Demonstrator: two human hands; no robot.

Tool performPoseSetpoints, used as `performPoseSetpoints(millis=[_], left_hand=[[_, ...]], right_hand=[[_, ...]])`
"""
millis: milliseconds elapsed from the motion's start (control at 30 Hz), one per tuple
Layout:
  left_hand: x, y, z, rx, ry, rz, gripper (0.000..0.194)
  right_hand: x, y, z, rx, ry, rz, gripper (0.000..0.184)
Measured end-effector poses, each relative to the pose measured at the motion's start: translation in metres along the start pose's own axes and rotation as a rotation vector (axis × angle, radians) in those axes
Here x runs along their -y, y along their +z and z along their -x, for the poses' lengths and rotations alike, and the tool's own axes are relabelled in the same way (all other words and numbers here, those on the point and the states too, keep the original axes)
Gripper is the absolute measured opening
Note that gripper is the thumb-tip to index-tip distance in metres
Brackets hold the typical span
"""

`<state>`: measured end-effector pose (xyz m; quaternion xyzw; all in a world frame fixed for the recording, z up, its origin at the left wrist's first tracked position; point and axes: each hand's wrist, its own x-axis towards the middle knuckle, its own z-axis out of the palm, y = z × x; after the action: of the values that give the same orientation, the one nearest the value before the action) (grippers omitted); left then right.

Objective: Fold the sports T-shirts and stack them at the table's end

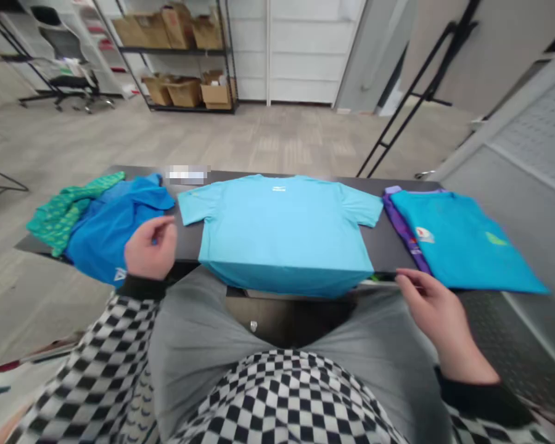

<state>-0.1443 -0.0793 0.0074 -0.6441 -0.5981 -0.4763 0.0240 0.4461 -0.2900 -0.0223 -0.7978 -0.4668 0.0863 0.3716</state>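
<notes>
A light blue T-shirt (287,228) lies spread out on the dark table (187,243), its sleeves out to both sides and its hem hanging over the near edge. Over the left part of the table my left hand (152,248) is raised, thumb and fingers curled together with nothing seen in them. It is in front of a crumpled blue garment (106,228). My right hand (437,311) is by the near table edge, right of the shirt's hem; its fingers are stretched forward, the thumb a little apart, and it holds nothing visible.
A green patterned garment (69,213) is bunched at the table's left end. At the right end a folded teal shirt (467,240) lies over a purple one (400,225). Beyond stand a shelf with cardboard boxes (185,92), an office chair (67,61) and a black stand (411,105).
</notes>
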Motion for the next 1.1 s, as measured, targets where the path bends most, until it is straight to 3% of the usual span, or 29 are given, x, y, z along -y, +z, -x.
performPoseSetpoints(millis=[33,133,233,367,533,733,900,1100], left_hand=[[0.000,-0.008,0.026,-0.023,-0.091,0.013,0.031],[0.008,-0.010,0.088,0.110,-0.443,0.165,0.036],[0.010,0.007,0.110,0.205,-0.647,0.251,0.047],[-0.003,0.023,0.096,0.287,-0.646,0.176,0.049],[-0.021,0.020,0.081,0.279,-0.632,0.157,0.049],[-0.014,0.015,0.081,0.296,-0.652,0.172,0.061],[-0.002,0.015,0.083,0.157,-0.614,0.201,0.048],[-0.011,0.021,0.091,0.051,-0.559,0.171,0.046]], right_hand=[[-0.002,0.000,0.002,-0.012,0.032,-0.006,0.052],[0.005,0.008,-0.001,0.004,0.046,-0.061,0.049],[0.019,0.021,-0.009,0.060,-0.016,-0.104,0.052],[0.028,0.030,-0.014,0.062,-0.051,-0.037,0.061],[0.017,0.040,-0.013,0.025,-0.047,-0.012,0.066],[0.012,0.049,-0.014,-0.016,-0.056,0.006,0.067],[0.015,0.050,-0.013,-0.012,-0.043,-0.017,0.065],[0.021,0.051,0.005,-0.092,-0.014,-0.118,0.063]])
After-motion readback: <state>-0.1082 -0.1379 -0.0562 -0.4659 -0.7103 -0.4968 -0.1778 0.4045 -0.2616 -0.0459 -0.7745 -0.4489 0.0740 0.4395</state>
